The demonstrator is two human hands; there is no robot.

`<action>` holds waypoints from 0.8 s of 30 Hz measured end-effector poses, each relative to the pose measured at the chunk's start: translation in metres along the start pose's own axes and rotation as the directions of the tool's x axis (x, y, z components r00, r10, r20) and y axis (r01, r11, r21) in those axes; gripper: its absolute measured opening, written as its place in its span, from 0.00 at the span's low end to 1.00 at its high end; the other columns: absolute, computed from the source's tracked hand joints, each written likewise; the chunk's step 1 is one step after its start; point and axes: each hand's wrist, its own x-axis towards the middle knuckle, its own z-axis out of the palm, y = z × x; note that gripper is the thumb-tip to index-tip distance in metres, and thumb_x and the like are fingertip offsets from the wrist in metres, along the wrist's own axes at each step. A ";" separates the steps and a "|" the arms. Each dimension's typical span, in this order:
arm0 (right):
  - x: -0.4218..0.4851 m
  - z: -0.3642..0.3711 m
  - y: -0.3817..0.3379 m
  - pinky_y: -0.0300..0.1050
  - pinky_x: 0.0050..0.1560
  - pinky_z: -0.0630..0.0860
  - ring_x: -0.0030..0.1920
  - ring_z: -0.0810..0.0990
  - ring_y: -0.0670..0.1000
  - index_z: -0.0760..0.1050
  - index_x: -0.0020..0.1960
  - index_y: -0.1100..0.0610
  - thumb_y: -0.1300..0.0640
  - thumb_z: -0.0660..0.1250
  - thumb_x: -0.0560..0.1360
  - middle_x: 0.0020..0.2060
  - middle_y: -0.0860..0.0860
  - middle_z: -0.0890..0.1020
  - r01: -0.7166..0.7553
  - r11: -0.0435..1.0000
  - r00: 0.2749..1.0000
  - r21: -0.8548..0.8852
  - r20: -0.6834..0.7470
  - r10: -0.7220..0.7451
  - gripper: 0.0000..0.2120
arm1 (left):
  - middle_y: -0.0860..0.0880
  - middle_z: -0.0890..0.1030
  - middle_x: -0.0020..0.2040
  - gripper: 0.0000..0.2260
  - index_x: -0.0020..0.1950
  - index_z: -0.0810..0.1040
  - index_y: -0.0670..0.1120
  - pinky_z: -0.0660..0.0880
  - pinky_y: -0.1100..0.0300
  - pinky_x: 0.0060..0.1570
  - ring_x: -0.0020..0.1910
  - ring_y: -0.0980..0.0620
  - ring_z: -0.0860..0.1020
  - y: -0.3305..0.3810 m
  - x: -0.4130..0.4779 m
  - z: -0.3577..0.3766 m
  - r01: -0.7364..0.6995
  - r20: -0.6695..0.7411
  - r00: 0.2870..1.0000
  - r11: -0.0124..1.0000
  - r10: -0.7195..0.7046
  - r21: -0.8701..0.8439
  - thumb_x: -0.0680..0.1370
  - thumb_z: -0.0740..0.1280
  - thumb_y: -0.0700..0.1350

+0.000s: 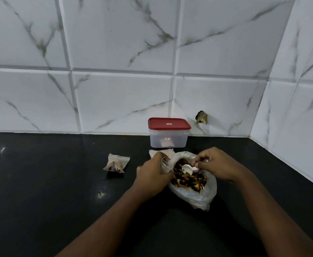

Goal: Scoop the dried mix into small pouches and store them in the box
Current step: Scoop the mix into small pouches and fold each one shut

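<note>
Black counter: left hand pinches pouch; right hand holds scoop.

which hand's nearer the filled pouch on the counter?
Left. The left hand, holding an empty pouch, sits just right of the filled pouch; the right hand is farther right, holding the scoop over the mix bag.

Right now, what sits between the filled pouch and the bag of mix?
The left hand, gripping an empty pouch, as the head view shows.
</note>
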 end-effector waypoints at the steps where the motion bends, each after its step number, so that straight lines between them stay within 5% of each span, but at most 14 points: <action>1: -0.001 0.000 -0.001 0.42 0.52 0.80 0.46 0.87 0.44 0.87 0.49 0.54 0.62 0.71 0.79 0.43 0.46 0.88 -0.010 0.997 1.000 0.070 0.010 0.010 0.07 | 0.61 0.79 0.53 0.14 0.60 0.71 0.60 0.71 0.43 0.68 0.57 0.56 0.79 0.000 0.000 0.000 0.001 -0.002 1.000 1.000 -0.001 0.000 0.78 0.71 0.52; 4: -0.004 0.001 -0.004 0.36 0.38 0.75 0.34 0.84 0.42 0.86 0.50 0.59 0.64 0.71 0.80 0.40 0.51 0.88 -0.057 0.961 0.998 0.272 0.037 0.049 0.05 | 0.61 0.78 0.53 0.14 0.60 0.71 0.60 0.70 0.43 0.69 0.57 0.57 0.78 0.000 0.000 0.000 0.001 0.002 1.000 1.000 -0.001 0.001 0.78 0.71 0.52; 6: -0.005 0.004 -0.006 0.36 0.28 0.66 0.25 0.72 0.42 0.85 0.51 0.61 0.63 0.70 0.81 0.35 0.50 0.87 -0.118 0.942 0.993 0.313 0.052 0.107 0.05 | 0.60 0.78 0.53 0.14 0.60 0.71 0.59 0.70 0.43 0.69 0.57 0.56 0.78 0.001 -0.001 0.000 0.001 0.003 1.000 1.000 -0.001 0.002 0.78 0.71 0.52; 9: -0.002 0.009 -0.004 0.39 0.27 0.58 0.25 0.61 0.45 0.83 0.53 0.61 0.63 0.68 0.82 0.41 0.54 0.89 -0.209 0.905 0.978 0.371 0.095 0.187 0.06 | 0.60 0.79 0.52 0.13 0.60 0.72 0.59 0.71 0.43 0.69 0.57 0.56 0.79 0.001 0.000 0.000 0.003 -0.004 1.000 1.000 -0.003 0.005 0.78 0.71 0.52; 15: 0.001 0.004 -0.001 0.35 0.22 0.57 0.26 0.61 0.44 0.82 0.53 0.66 0.67 0.67 0.80 0.46 0.63 0.88 -0.280 0.814 0.960 0.509 0.130 0.250 0.06 | 0.60 0.79 0.52 0.14 0.60 0.72 0.59 0.70 0.43 0.69 0.57 0.56 0.79 0.001 -0.001 -0.001 0.006 -0.003 1.000 1.000 -0.006 0.007 0.78 0.71 0.52; 21: 0.005 0.005 0.007 0.33 0.19 0.57 0.24 0.64 0.43 0.82 0.54 0.68 0.69 0.66 0.80 0.42 0.62 0.87 -0.290 0.710 0.956 0.642 0.156 0.249 0.07 | 0.62 0.78 0.50 0.13 0.60 0.71 0.59 0.70 0.43 0.69 0.55 0.58 0.77 0.001 -0.001 0.000 -0.007 -0.003 1.000 1.000 0.007 0.016 0.78 0.71 0.52; 24: 0.005 0.003 0.006 0.32 0.20 0.57 0.24 0.64 0.42 0.81 0.55 0.69 0.68 0.66 0.80 0.50 0.68 0.86 -0.267 0.651 0.963 0.711 0.176 0.203 0.07 | 0.61 0.79 0.51 0.12 0.59 0.72 0.59 0.70 0.43 0.68 0.55 0.57 0.78 0.001 -0.001 0.001 -0.006 -0.005 1.000 1.000 0.006 0.020 0.78 0.71 0.53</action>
